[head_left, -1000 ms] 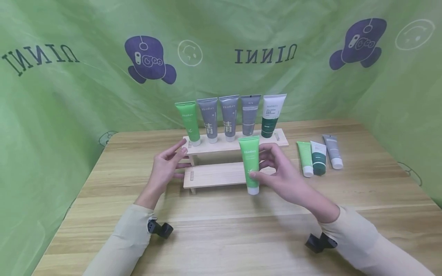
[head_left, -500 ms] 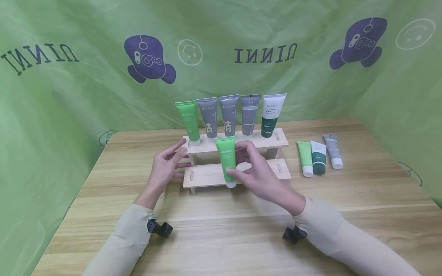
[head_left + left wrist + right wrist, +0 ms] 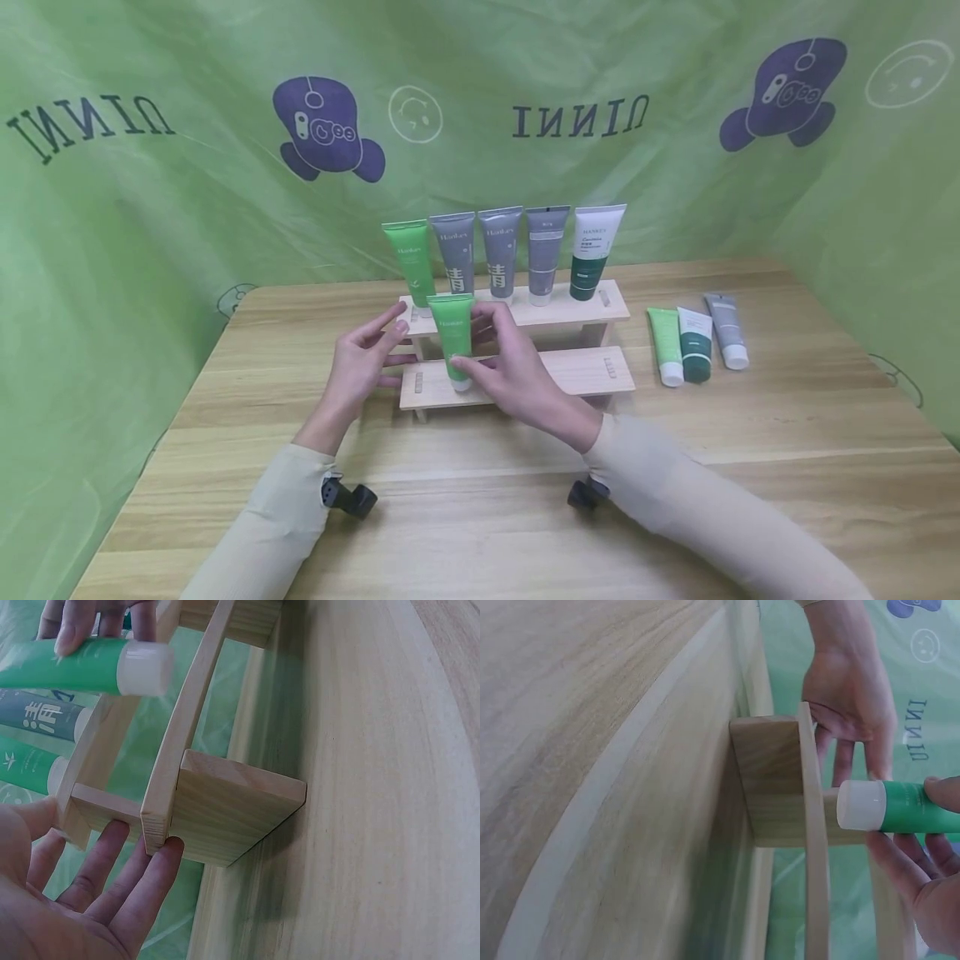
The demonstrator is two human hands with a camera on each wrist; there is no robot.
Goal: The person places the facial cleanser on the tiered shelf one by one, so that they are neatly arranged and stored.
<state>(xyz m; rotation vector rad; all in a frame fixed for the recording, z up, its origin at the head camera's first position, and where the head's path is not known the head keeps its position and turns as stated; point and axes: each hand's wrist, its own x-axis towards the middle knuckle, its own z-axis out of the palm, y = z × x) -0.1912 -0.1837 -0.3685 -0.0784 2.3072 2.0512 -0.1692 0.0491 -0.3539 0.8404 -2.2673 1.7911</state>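
Note:
My right hand (image 3: pixel 517 371) pinches a green squeeze tube (image 3: pixel 452 333) between thumb and fingers, its white cap (image 3: pixel 146 667) pointing down. In both wrist views a small gap separates that cap from the lower shelf (image 3: pixel 815 847) of the two-tier wooden rack (image 3: pixel 525 379). At the rack's left end, my left hand (image 3: pixel 358 362) rests with extended fingertips (image 3: pixel 161 862) against the wood and its thumb by the upper shelf. Along the upper shelf stand a green tube (image 3: pixel 410 258), several grey tubes (image 3: pixel 500 250) and a white-and-dark-green tube (image 3: pixel 595 250), caps down.
Right of the rack, a green tube (image 3: pixel 666 346), a white-and-dark-green tube (image 3: pixel 695 343) and a grey tube (image 3: pixel 726 331) lie on the wooden table (image 3: pixel 480 517). A green printed cloth (image 3: pixel 480 175) hangs behind and at both sides.
My right hand has carried the green tube leftward, from in front of the rack's right half to above the lower shelf's left part. The left hand has stayed at the rack's end.

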